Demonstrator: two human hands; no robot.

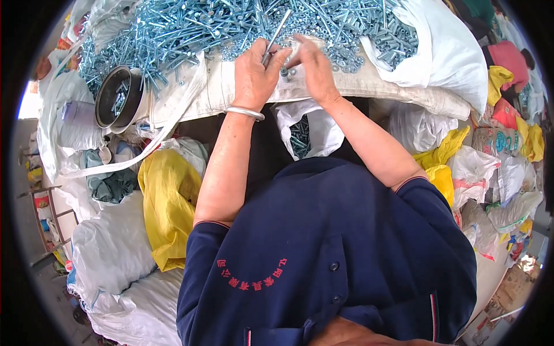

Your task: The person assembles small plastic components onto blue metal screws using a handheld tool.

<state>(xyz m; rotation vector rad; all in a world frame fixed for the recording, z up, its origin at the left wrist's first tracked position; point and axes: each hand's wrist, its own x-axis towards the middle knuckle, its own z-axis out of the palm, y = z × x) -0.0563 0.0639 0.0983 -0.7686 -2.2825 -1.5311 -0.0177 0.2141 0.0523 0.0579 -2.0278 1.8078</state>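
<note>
Risk first: the long silver-grey steel bolt [274,36] sits tilted, held only near its lower end, so the small loose nuts or washers [287,72] below it could likely drop off the edge of the cream woven sack covering the tabletop [369,86] if the grip slips or the fitting goes on crooked. Anything dropped probably lands in the open white plastic bag of bolts [303,135] below, or misses it. Left hand [254,75], silver bangle [244,112] at the wrist, is curled closed around the bolt's lower shank. Right hand [311,69] has fingers pinched together at the bolt's lower end, touching it; whether it holds a nut there, cannot tell. The big heap of zinc-plated bolts [231,26] lies just beyond both hands. A round dark metal bowl [118,95] with a few bolts sits well left.
</note>
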